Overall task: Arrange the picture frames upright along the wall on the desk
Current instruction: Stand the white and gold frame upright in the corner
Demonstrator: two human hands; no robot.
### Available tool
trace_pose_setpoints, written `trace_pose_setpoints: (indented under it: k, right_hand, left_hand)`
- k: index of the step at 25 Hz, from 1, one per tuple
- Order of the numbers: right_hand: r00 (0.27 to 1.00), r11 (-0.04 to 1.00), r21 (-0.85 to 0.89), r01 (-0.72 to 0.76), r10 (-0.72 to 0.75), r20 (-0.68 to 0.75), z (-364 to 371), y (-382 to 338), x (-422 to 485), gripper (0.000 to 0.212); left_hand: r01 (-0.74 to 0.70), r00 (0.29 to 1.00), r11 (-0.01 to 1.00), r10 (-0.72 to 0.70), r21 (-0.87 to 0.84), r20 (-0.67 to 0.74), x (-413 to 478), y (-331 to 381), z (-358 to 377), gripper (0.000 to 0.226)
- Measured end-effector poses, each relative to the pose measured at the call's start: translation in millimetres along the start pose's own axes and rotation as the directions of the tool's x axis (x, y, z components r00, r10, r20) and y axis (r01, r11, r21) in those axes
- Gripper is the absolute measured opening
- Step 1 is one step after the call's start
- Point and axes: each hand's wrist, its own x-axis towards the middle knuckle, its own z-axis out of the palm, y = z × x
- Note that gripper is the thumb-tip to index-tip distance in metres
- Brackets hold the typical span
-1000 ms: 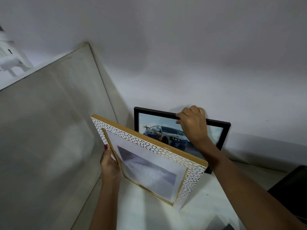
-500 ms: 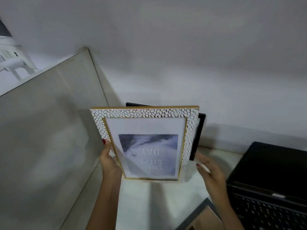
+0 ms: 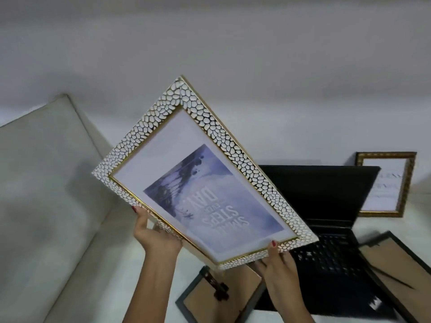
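Tilted now: one pebbled frame [image 3: 203, 173], two hands [image 3: 158, 238].

Pebble-textured white frame [image 3: 245, 164], gilt trim

The white pebble-textured picture frame with gold trim [image 3: 200, 173] has swung from level to a steep tilt, its print upside down; the right hand [image 3: 276, 259], free half a second ago, now grips its lower corner

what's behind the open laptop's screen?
A gold frame stands upright at the wall, partly hidden by the laptop lid; its left part can't be seen.
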Motion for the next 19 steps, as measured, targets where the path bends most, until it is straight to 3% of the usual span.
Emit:
trace_pose_setpoints:
  k: [2, 4, 8, 10, 12, 14, 16, 18, 19]
  right_hand:
    - [0.998, 0.995, 0.083, 0.059, -0.056, -0.043, -22.2, -26.8, 1.9, 0.055]
    - [0.983, 0.985, 0.064, 0.161, -0.154, -0.096, -57.5, -64.4, 8.4, 0.052]
    - [0.937, 0.94, -0.193, 0.281, -0.312, -0.156, -131.6, -163.9, 17.3, 0.013]
    - [0.908, 0.884, -0.311, 0.348, -0.401, -0.123, -170.0, -211.8, 18.4, 0.012]
    - [0.871, 0.796, -0.415, 0.44, -0.492, -0.02, -192.8, -253.8, 19.6, 0.039]
    - [0.812, 0.656, -0.538, 0.529, -0.576, 0.096, -214.7, -305.8, 20.6, 0.057]
    - [0.74, 0.481, -0.636, 0.603, -0.635, 0.221, -228.4, -362.5, 22.9, 0.032]
    - [0.65, 0.206, -0.748, 0.631, -0.667, 0.364, -238.4, -419.7, 25.2, 0.017]
    - [0.613, 0.009, -0.782, 0.623, -0.626, 0.481, -244.4, -444.6, 27.1, 0.02]
  left_hand:
    - [0.09, 0.996, 0.996, -0.09, 0.004, -0.024, -17.6, -38.7, 4.3, 0.066]
    - [0.188, 0.981, 0.982, -0.187, 0.001, -0.042, -38.1, -92.1, 7.9, 0.073]
    - [0.376, 0.926, 0.926, -0.375, 0.041, -0.035, -92.1, -199.3, 24.7, 0.059]
    - [0.435, 0.9, 0.898, -0.434, 0.064, -0.027, -120.6, -251.6, 40.8, 0.058]
    - [0.522, 0.853, 0.843, -0.52, 0.131, -0.047, -140.7, -291.4, 55.0, 0.07]
    - [0.623, 0.764, 0.713, -0.643, 0.323, -0.056, -168.5, -327.4, 75.7, 0.076]
    - [0.624, 0.66, 0.555, -0.751, 0.55, 0.009, -195.8, -348.9, 96.9, 0.072]
    - [0.428, 0.654, 0.527, -0.742, 0.734, 0.151, -217.9, -360.9, 123.2, 0.048]
    - [0.228, 0.723, 0.583, -0.638, 0.78, 0.265, -220.3, -369.5, 133.7, 0.035]
